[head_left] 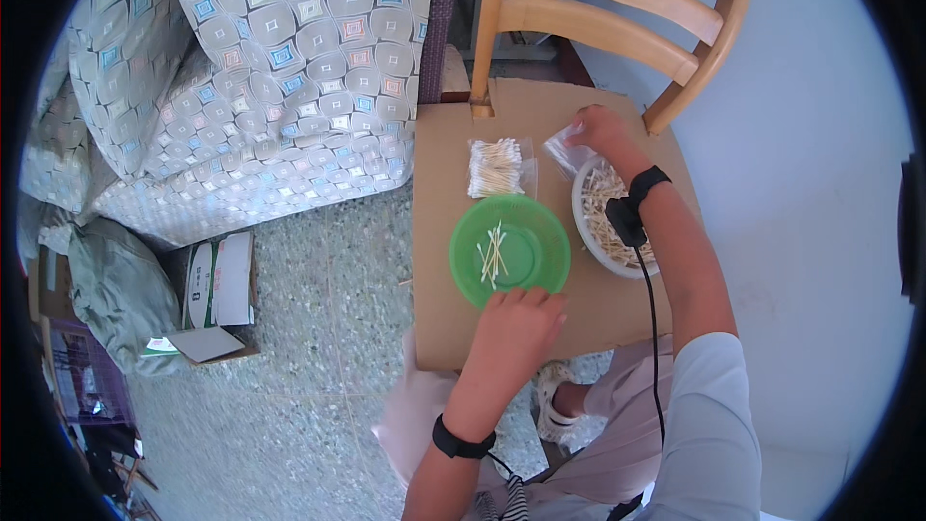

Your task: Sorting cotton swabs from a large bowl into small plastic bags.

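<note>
A green plastic bowl [552, 241] holds a few loose cotton swabs [495, 253]. My left hand [516, 328] is at its near rim with the fingers curled against it; the fingertips are hidden. Beyond the bowl lies a clear bag packed with cotton swabs [498, 169]. My right hand [600, 127] is closed on clear plastic bags [564, 150], at the far edge of a white bowl [581, 217]. Many loose cotton swabs [600, 207] fill that bowl, partly covered by my right forearm.
Brown cardboard [444, 328] covers the seat of a wooden chair [598, 19] under these things. A white wall [801, 183] stands close on the right. A patterned sofa [289, 87] is at the far left, with an opened carton [222, 280] on the speckled floor. A black cable [654, 347] hangs from my right wristband.
</note>
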Demonstrator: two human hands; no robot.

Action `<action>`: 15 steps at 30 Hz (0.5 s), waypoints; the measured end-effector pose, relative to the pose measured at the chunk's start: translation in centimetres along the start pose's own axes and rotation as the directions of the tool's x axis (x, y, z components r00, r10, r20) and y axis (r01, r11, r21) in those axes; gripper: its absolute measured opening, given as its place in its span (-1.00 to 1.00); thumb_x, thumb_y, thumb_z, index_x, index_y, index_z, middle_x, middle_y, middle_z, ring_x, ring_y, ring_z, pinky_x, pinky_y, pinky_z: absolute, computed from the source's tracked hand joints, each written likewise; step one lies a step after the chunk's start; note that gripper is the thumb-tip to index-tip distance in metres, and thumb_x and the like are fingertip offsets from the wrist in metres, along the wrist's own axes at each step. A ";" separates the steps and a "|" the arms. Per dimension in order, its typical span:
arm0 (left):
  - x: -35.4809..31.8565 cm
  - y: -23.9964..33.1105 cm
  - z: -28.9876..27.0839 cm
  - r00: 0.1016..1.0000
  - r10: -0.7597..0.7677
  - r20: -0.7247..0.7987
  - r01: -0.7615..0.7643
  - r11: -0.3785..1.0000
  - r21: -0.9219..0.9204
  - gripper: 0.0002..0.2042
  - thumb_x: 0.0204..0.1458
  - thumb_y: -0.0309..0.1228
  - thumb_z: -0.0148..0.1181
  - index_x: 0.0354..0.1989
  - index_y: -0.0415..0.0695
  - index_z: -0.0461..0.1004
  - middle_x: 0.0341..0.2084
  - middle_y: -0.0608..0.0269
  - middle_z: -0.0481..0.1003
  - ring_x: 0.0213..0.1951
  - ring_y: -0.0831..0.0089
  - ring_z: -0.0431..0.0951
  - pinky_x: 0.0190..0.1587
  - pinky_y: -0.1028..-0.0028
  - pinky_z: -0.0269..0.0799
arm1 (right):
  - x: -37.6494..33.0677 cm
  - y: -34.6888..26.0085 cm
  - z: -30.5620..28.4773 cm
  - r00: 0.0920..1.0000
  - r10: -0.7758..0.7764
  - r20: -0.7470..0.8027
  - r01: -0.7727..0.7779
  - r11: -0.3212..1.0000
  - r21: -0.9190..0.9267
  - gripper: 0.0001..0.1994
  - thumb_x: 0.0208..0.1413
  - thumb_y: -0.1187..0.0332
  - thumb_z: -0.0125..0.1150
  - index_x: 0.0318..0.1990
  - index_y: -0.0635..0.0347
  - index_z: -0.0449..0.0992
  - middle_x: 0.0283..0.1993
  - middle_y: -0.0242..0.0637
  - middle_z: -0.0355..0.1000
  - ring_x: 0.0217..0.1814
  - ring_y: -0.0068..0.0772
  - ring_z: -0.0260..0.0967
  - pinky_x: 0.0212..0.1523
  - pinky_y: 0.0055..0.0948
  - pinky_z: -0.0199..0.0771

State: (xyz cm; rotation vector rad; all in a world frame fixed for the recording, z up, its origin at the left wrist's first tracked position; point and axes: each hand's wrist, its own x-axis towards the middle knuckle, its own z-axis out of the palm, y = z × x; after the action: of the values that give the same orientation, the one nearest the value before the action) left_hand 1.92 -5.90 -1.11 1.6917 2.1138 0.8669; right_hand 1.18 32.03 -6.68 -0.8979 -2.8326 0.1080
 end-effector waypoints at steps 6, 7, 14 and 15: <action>-0.1 0.0 -0.1 1.000 -0.005 0.012 0.005 1.000 -0.004 -0.80 0.03 -0.38 0.21 -0.15 -0.06 0.56 -0.31 0.22 0.52 -0.22 0.24 0.52 -0.13 0.25 0.39 | 0.6 -0.7 -0.1 0.979 0.168 0.116 -0.163 0.985 -0.053 -0.72 -0.27 0.15 0.51 -0.37 0.00 0.64 -0.25 -0.24 0.57 -0.13 -0.12 0.52 -0.13 -0.20 0.50; 0.0 0.0 -0.1 1.000 -0.008 0.025 0.008 1.000 0.004 -0.79 0.03 -0.38 0.21 -0.15 -0.06 0.56 -0.31 0.22 0.52 -0.22 0.24 0.52 -0.13 0.25 0.39 | 0.7 -0.3 0.1 0.980 0.180 0.080 -0.176 0.983 -0.051 -0.72 -0.26 0.15 0.51 -0.38 0.02 0.64 -0.27 -0.24 0.57 -0.13 -0.13 0.52 -0.13 -0.19 0.50; 0.1 0.3 -0.6 0.999 -0.019 0.048 0.018 1.000 0.016 -0.77 0.03 -0.37 0.22 -0.12 -0.07 0.55 -0.29 0.22 0.53 -0.20 0.24 0.52 -0.12 0.24 0.40 | 1.1 2.3 -0.2 0.995 -0.016 0.098 0.010 0.998 0.061 -0.77 -0.17 0.22 0.44 -0.31 0.02 0.66 -0.24 -0.24 0.59 -0.11 -0.13 0.54 -0.08 -0.18 0.52; 0.0 0.2 -0.4 0.998 -0.024 0.050 0.023 1.000 0.014 -0.77 0.03 -0.37 0.22 -0.12 -0.07 0.55 -0.29 0.22 0.53 -0.20 0.24 0.52 -0.12 0.24 0.40 | 1.0 2.0 -0.6 0.991 -0.012 0.130 -0.001 0.995 0.100 -0.80 -0.16 0.22 0.42 -0.34 0.01 0.66 -0.26 -0.25 0.59 -0.13 -0.17 0.54 -0.08 -0.19 0.52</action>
State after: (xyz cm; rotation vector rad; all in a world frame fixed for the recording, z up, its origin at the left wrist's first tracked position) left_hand 1.83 -5.94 -0.65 1.6746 2.1073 0.7971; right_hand 1.59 34.21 -6.22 -0.8927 -2.9184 0.3156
